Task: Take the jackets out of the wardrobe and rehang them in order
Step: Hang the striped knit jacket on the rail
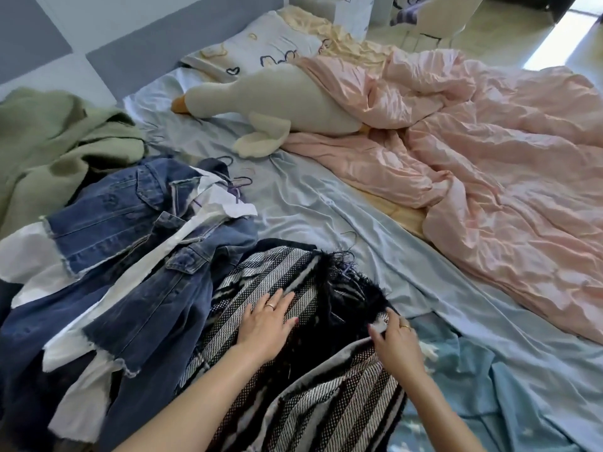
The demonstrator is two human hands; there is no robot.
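Observation:
A black-and-white striped woven jacket with black feathery trim lies on the bed in front of me. My left hand rests flat on its striped front, fingers spread. My right hand pinches the jacket's edge near the black trim. To the left lie a blue denim jacket with white panels and a second darker denim jacket. A green coat is heaped at the far left. Purple hanger hooks poke out by the denim collar.
A light blue sheet covers the bed. A crumpled pink quilt fills the right side. A white goose plush lies across the middle, with a pillow behind it. A light blue garment lies at the lower right.

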